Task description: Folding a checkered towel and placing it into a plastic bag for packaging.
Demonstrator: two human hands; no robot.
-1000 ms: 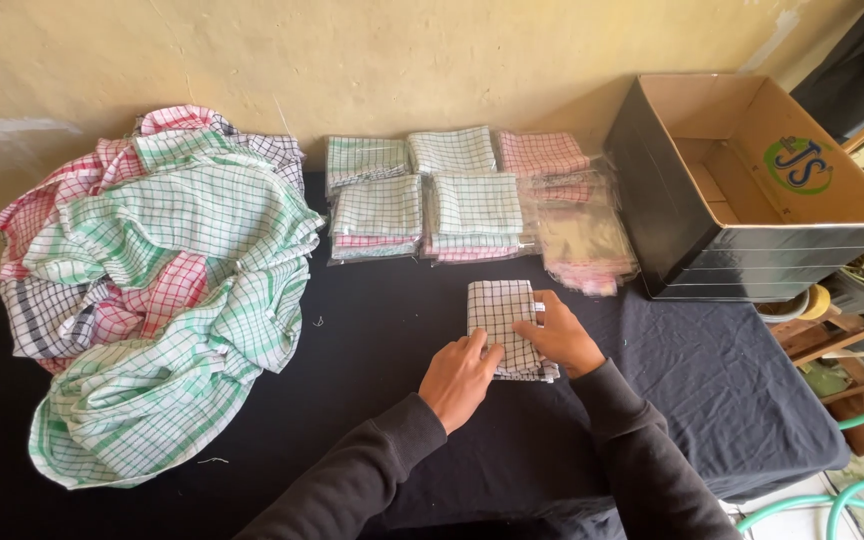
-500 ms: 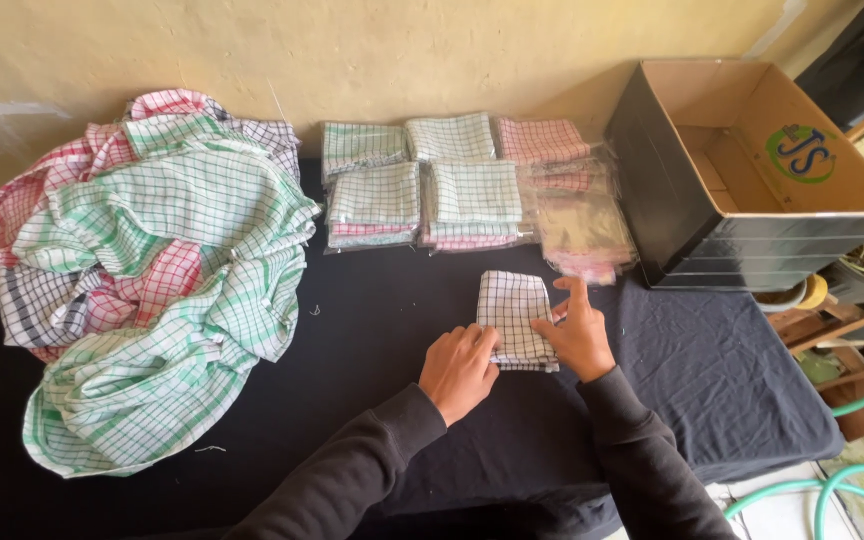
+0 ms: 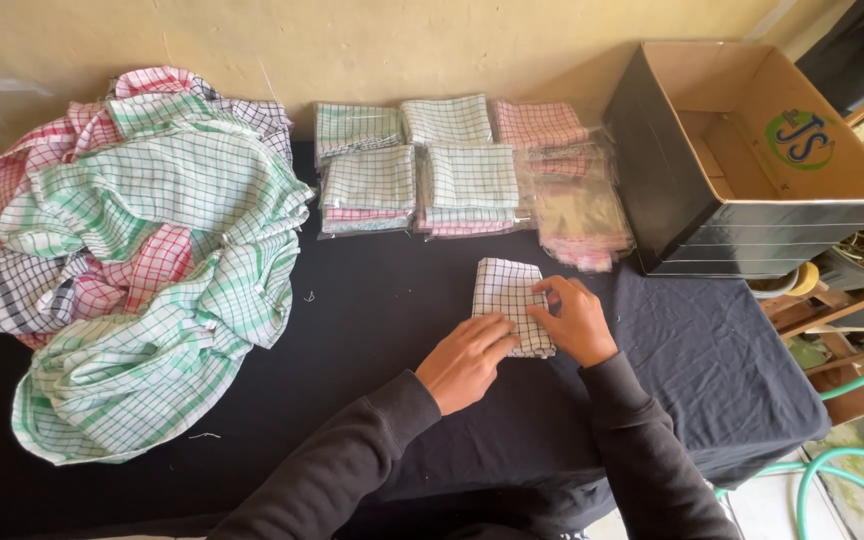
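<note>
Head view: since half a second ago the two hands have drawn closer over the folded cloth [image 3: 509,302], which has stayed at the same spot on the black table [image 3: 382,300], near the middle and just near of the packed stacks. The left hand [image 3: 467,360] lies flat with fingers together, pressing the cloth's near left edge. The right hand [image 3: 574,318] has shifted from the cloth's far right corner down to its right side, fingers bent and pinching the edge there; before, its fingers stood more upright. The cloth is white with a dark check, folded to a small rectangle.

Packages: on the far side of the table sit clear plastic packs [image 3: 422,165] of folded checked cloths in two rows, green-checked to the left and middle, pink-checked to the right. Right of them lies a looser heap of clear bags [image 3: 582,215], shiny and crumpled. At far right stands an open cardboard box [image 3: 752,150], black outside and brown inside, with a round green and blue label on its inner flap. At left a big pile of loose cloths [image 3: 142,250] in green, red and dark checks covers the table's end
</note>
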